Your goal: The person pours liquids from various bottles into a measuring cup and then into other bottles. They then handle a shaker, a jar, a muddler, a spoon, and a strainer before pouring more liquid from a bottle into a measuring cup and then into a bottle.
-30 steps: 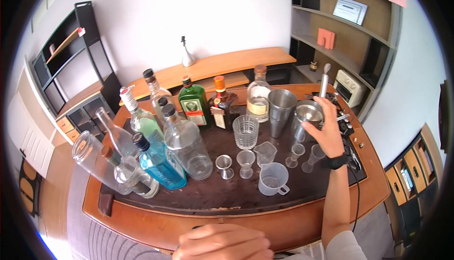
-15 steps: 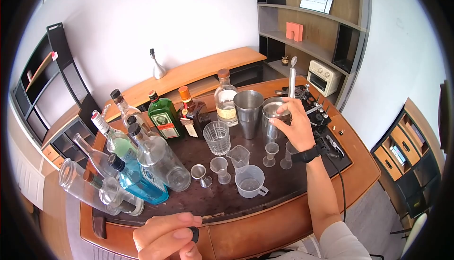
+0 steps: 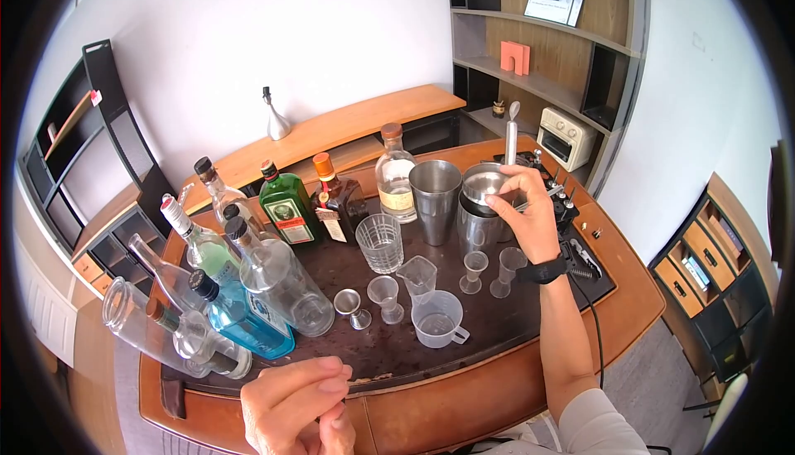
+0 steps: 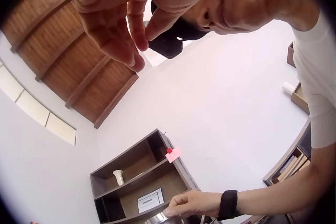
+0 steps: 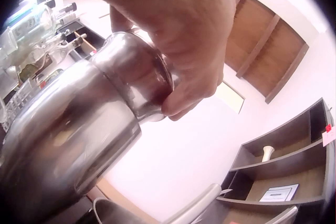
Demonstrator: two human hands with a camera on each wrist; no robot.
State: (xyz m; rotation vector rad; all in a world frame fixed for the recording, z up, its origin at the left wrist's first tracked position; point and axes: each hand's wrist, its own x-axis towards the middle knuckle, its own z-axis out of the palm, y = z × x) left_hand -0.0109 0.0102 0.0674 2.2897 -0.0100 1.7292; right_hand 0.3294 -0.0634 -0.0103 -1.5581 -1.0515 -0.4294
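My right hand (image 3: pixel 530 211) grips the rim of a small steel cup (image 5: pixel 134 71) from above, thumb on the near side. In the right wrist view the cup's lower end sits within the mouth of a larger steel shaker tin (image 5: pixel 68 129), much of its body standing above that rim. To the left, a taller shaker tin (image 3: pixel 436 202) stands upright. My left hand (image 3: pixel 294 409) hovers near the table's front edge, fingers loosely bent, with nothing visible between them. A small clear measuring glass (image 3: pixel 474 273) and another clear glass (image 3: pixel 508 274) stand just in front of the larger tin.
Several bottles crowd the table's left, among them a blue bottle (image 3: pixel 248 322) and a green bottle (image 3: pixel 288 207). A cut-glass tumbler (image 3: pixel 380 244), steel jigger (image 3: pixel 353 308) and plastic measuring jug (image 3: pixel 437 321) occupy the middle. A black cable (image 3: pixel 598 331) hangs over the right side.
My right hand has come onto the steel cup's rim and raised it slightly in the larger tin. My left hand moved leftward and stays low. The head view has swung right.
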